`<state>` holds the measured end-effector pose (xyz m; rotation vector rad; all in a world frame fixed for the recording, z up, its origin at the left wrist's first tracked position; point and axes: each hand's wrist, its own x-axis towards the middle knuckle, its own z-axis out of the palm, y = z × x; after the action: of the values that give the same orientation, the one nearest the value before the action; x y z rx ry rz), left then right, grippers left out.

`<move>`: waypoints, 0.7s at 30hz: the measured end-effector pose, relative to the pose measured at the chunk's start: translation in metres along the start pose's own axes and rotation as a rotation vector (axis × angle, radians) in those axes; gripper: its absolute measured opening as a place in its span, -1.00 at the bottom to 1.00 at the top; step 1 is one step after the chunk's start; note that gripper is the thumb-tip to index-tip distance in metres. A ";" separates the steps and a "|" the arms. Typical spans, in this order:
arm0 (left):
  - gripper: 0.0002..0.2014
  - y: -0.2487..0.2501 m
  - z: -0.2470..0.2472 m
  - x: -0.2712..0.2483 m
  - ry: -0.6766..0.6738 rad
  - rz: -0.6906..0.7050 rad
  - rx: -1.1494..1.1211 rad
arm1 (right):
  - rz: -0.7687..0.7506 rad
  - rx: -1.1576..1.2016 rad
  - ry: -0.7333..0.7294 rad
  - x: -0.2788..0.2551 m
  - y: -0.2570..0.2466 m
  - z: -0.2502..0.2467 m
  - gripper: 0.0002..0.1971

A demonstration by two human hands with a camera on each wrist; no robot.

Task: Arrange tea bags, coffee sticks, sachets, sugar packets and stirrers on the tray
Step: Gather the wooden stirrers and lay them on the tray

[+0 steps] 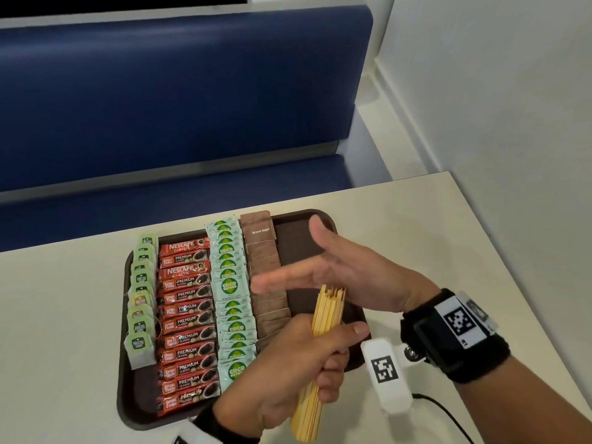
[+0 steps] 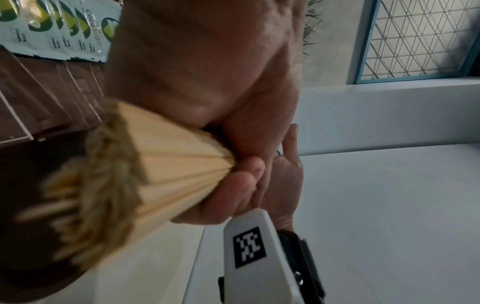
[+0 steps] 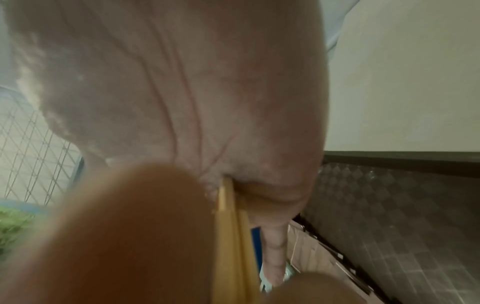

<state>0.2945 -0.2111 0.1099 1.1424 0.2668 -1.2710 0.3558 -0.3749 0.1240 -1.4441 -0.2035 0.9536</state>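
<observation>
Four rows already fill the left and middle of the tray (image 1: 126,363): tea bags (image 1: 141,302) at the 9 o'clock edge, then coffee sticks (image 1: 187,318), green sachets (image 1: 232,302), and brown sugar packets (image 1: 266,274) toward the centre. Only the strip of bare tray floor at 3 o'clock is unfilled, and I judge that is where the stirrers belong.

From my seat at the feed, my left hand (image 1: 288,370) is clenched around the bundle of wooden stirrers (image 1: 323,341), fingers and thumb wrapped about its middle, holding it above the tray's near right corner, around 5 o'clock. The bundle's long axis runs from 6 toward 12, leaning slightly right, roughly parallel to the rows. Its far ends sit uneven, some poking past others.

My right hand (image 1: 346,267) is released, fingers straight and flat, palm turned toward the far tips of the bundle, touching them or just beside them; the right wrist view suggests contact at the palm, though it is blurred. It looks like a squaring tap to level the ends.

The empty strip lies directly below and just beyond the bundle toward 12 o'clock, so the left hand, already carrying, is the nearer one; a lowering along the present axis should suit, with care not to nudge the brown packets at 9 o'clock of it.
</observation>
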 end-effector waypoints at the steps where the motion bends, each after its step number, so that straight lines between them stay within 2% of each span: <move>1: -0.60 0.000 0.000 -0.001 -0.001 -0.003 -0.004 | 0.038 -0.011 -0.028 -0.001 0.000 0.002 0.01; 8: -0.67 -0.004 0.001 -0.005 0.024 -0.028 -0.012 | 0.193 -0.048 -0.165 -0.008 -0.004 0.017 -0.12; 11: -0.60 -0.006 0.001 -0.006 0.043 -0.024 -0.014 | 0.199 -0.127 -0.185 -0.010 -0.006 0.021 -0.21; 14: -0.58 -0.006 0.005 -0.005 0.058 -0.010 -0.019 | 0.161 -0.157 -0.130 -0.013 -0.006 0.020 -0.31; 17: -0.61 -0.001 0.007 -0.001 0.089 0.026 -0.024 | 0.103 -0.071 -0.034 -0.016 0.000 0.015 -0.34; 21: -0.65 0.003 0.008 0.003 0.088 0.025 0.003 | 0.095 -0.007 -0.057 -0.015 0.004 0.012 -0.30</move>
<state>0.2952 -0.2193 0.1130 1.2029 0.3150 -1.2007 0.3363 -0.3765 0.1286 -1.4441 -0.1814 1.0732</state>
